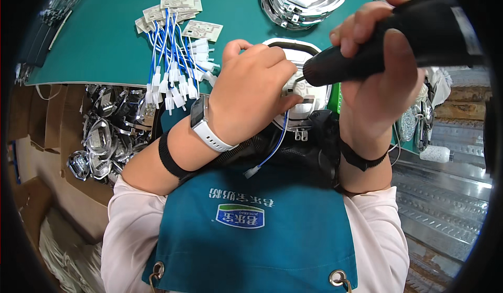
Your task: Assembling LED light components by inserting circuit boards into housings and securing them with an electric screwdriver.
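In front of me lies a chrome lamp housing (314, 52) with a pale rim. Inside it sits a small white circuit board (309, 90), with a blue and white wire lead hanging down to a white plug (252, 172). My left hand (257, 91) has its fingers curled over the housing's left side. Its thumb presses at the board's edge, and some fingertips are hidden. My right hand (374, 57) is wrapped around a black power screwdriver (335, 67), tilted so that its thin bit points down at the board.
On the green table (105, 36) lies a bundle of wired circuit boards (178, 15) with white plugs (173, 86). Stacked chrome housings (301, 2) stand at the far side. A cardboard box (70, 115) of shiny housings (105, 141) is at the left. Metal strips (440, 204) lie at the right.
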`<state>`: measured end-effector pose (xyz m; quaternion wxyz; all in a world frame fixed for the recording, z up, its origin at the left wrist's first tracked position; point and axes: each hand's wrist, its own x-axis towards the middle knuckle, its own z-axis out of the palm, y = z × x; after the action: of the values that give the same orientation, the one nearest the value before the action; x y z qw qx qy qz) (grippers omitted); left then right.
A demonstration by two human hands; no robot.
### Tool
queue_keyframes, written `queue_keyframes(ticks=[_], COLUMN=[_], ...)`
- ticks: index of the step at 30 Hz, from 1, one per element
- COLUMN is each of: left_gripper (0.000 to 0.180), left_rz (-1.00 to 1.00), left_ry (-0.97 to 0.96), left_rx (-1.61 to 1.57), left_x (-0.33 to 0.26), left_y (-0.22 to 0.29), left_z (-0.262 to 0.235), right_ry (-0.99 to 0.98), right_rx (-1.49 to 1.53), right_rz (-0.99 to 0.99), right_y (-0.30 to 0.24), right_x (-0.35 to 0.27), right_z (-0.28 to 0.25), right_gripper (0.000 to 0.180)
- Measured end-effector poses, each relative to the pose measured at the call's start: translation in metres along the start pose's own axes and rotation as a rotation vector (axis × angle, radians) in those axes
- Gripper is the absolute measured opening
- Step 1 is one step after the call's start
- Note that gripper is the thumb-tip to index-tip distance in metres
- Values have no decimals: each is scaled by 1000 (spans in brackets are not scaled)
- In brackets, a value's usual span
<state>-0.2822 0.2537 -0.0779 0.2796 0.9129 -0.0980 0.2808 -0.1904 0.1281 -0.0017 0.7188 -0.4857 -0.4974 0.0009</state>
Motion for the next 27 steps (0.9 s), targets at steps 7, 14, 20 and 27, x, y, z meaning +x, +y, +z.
queue_keyframes(ticks=[7, 14, 20, 27], left_gripper=[32, 32, 36, 35], left_rz=[21, 118, -154, 0], left_ry=[-58, -76, -129, -193], left_rx=[87, 140, -422, -57], left_x=[1, 15, 27, 23], left_y=[4, 19, 3, 9], left_z=[-5, -8, -51, -36], right_ry=[-22, 494, 416, 360], right_rx=[-107, -111, -132, -88], right_rz=[12, -61, 42, 96], right_y=[-20, -61, -28, -17], right_x=[1, -10, -21, -23], right_z=[-2, -68, -96, -95], right_gripper=[44, 36, 36, 40])
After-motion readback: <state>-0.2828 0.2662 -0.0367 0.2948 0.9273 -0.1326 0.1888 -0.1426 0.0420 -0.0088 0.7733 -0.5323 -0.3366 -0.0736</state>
